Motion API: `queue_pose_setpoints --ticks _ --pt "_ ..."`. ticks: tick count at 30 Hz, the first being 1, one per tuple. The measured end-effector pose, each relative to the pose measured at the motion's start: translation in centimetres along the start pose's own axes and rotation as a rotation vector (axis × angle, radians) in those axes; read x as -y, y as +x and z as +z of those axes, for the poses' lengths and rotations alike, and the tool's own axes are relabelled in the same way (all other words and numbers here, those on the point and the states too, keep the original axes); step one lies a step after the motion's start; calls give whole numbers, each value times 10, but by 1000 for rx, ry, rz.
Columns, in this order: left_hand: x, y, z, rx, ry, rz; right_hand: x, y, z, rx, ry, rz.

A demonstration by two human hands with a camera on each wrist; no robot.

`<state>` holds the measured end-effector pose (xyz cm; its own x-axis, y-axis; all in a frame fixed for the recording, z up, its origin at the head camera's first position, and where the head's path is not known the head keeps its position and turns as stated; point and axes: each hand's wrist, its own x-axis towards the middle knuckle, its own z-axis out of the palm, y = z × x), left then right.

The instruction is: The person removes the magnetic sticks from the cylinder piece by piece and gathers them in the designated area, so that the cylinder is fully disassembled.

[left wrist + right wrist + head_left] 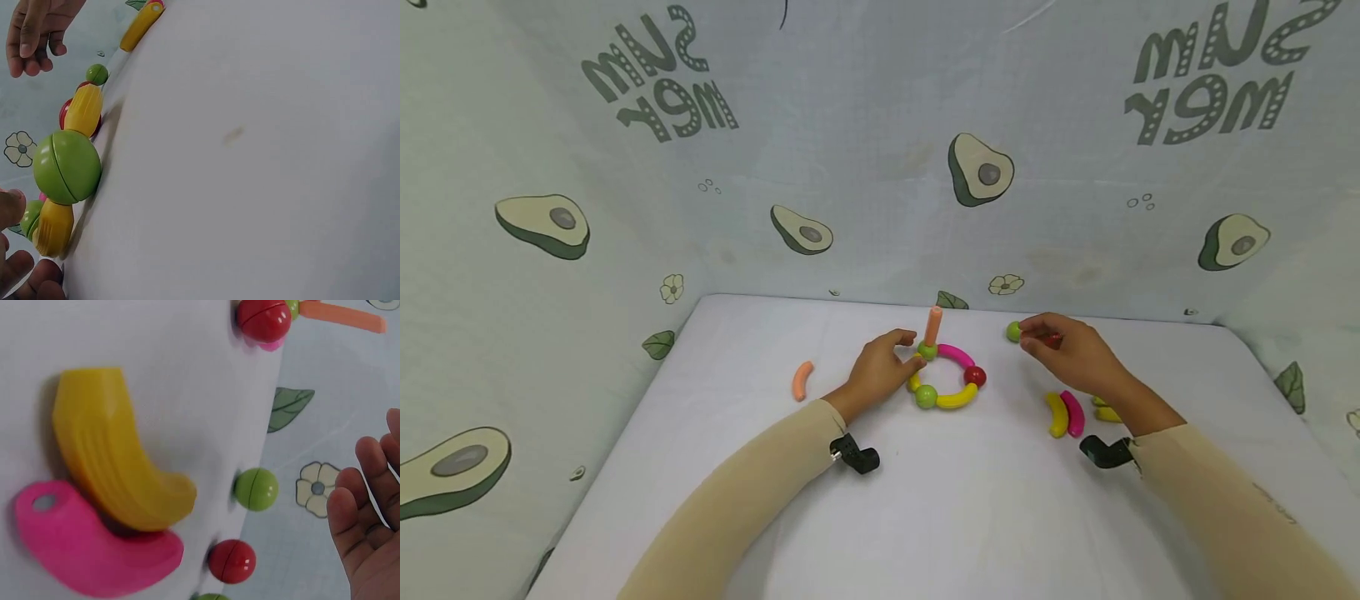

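Observation:
A ring of toy pieces lies on the white table, made of curved yellow rods [957,400], a pink rod [956,356], green balls [927,397] and a red ball [975,376]. From its far green ball [927,351] an orange rod [933,326] stands upright. My left hand [882,367] is at the ring's left side, thumb and fingers loosely bent around the yellow rod there; firm contact cannot be made out. Over at the back right, my right hand [1073,354] hovers near a loose green ball [256,489] and red ball [232,561], fingers relaxed and holding nothing.
A loose orange rod [802,381] lies left of my left hand. Loose yellow [1057,415] and pink [1073,414] rods lie side by side below my right hand, with more yellow pieces [1107,413] by that wrist. A patterned cloth hangs behind the table.

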<state>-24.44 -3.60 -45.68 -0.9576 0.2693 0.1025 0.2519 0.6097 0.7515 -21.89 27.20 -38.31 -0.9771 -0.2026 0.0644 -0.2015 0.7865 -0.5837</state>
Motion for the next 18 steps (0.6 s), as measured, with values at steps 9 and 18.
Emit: queue_pose_setpoints --ticks 9,18 --pt "1 11 5 3 8 -37 28 26 22 20 43 -50" --pt "-1 20 8 26 35 -41 48 44 37 31 51 -69"
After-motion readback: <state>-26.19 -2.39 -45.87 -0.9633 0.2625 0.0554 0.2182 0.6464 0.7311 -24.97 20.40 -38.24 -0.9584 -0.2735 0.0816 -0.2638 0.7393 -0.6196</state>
